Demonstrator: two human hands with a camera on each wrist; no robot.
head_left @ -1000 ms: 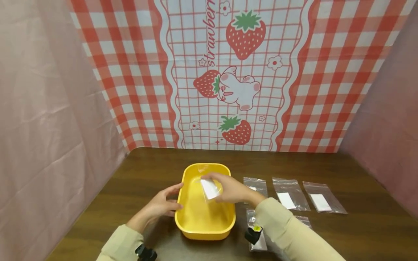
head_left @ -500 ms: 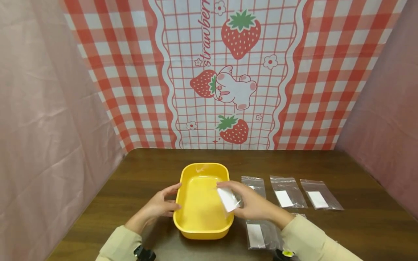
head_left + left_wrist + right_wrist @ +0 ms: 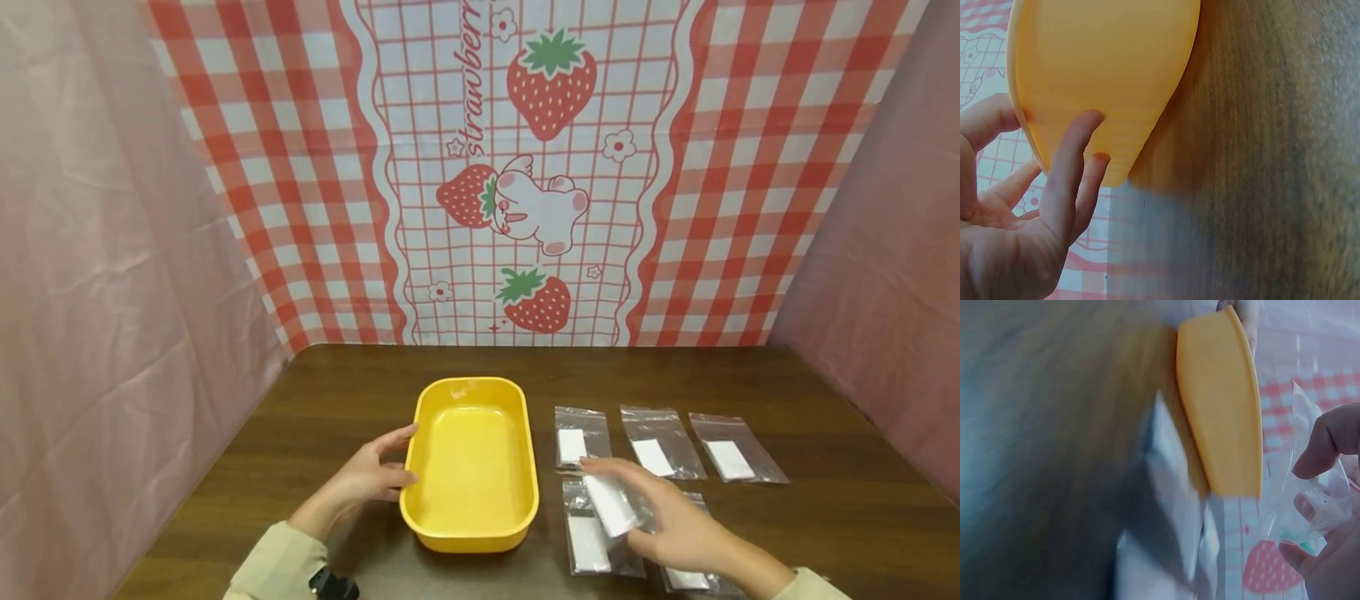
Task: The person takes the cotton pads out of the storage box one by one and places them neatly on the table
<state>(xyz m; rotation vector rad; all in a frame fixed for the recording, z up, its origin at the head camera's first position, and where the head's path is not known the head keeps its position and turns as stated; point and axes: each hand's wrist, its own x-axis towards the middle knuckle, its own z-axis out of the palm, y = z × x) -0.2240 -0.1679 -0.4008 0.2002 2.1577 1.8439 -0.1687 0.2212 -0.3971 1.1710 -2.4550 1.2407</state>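
Observation:
My right hand (image 3: 678, 525) pinches a clear zip bag (image 3: 611, 504) with a white card-like piece inside, tilted above other bags on the right of the table. In the right wrist view, thumb and fingers grip the crumpled clear plastic of this bag (image 3: 1275, 515). A yellow plastic basin (image 3: 470, 543) stands left of it, with nothing inside. At the basin's left side rests my left hand (image 3: 360, 479), its extended fingertips touching the outer wall. The left wrist view shows those fingers (image 3: 1066, 169) spread against the yellow wall.
Three similar bags lie in a back row: one near the basin (image 3: 572, 446), one in the middle (image 3: 652, 457) and one far right (image 3: 731, 460). In front lie another bag (image 3: 587, 546) and one partly behind the right hand (image 3: 688, 581). A checked strawberry cloth (image 3: 540, 208) hangs behind the table.
My right hand has carried the held bag from over the basin rightward and toward me, above the front bags. My left hand stays at the basin's side.

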